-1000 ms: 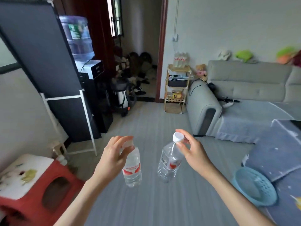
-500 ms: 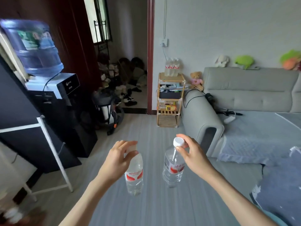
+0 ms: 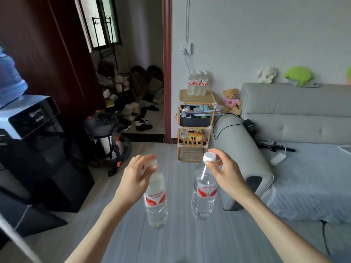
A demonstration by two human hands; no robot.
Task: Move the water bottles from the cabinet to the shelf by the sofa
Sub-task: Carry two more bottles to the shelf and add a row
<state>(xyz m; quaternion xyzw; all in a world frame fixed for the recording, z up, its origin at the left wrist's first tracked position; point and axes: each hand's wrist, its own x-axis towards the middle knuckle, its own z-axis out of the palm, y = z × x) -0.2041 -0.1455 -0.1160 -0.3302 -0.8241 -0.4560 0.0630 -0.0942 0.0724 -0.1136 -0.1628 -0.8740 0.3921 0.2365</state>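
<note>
A narrow wooden shelf unit with slatted tiers (image 3: 195, 130) is seen against the white wall, just beside the rounded arm of a grey fabric sofa (image 3: 296, 118). On its top tier a cluster of clear plastic bottles with red labels (image 3: 198, 83) is stood upright. A brown teddy bear in a pink top (image 3: 230, 100) is propped between the shelf and the sofa back, and a black cable (image 3: 218, 128) is draped over the sofa arm. To the left, a black-and-white water dispenser with a blue jug (image 3: 28, 118) and a grey canister vacuum cleaner (image 3: 106, 133) are placed along the dark red door; shoes are piled in the doorway beyond. The striped grey floor (image 3: 178, 234) between the person and the shelf is crossed by nothing.

Both forearms are extended forward, roughly level. A clear water bottle with a red label (image 3: 155, 200) is hung below the left hand (image 3: 134, 179), whose fingers and thumb are curled round its cap. A second clear red-labelled bottle with a white cap (image 3: 204, 194) is pinched at the neck by the thumb and fingertips of the right hand (image 3: 226, 173). Both bottles are held in the air, well apart from the shelf.
</note>
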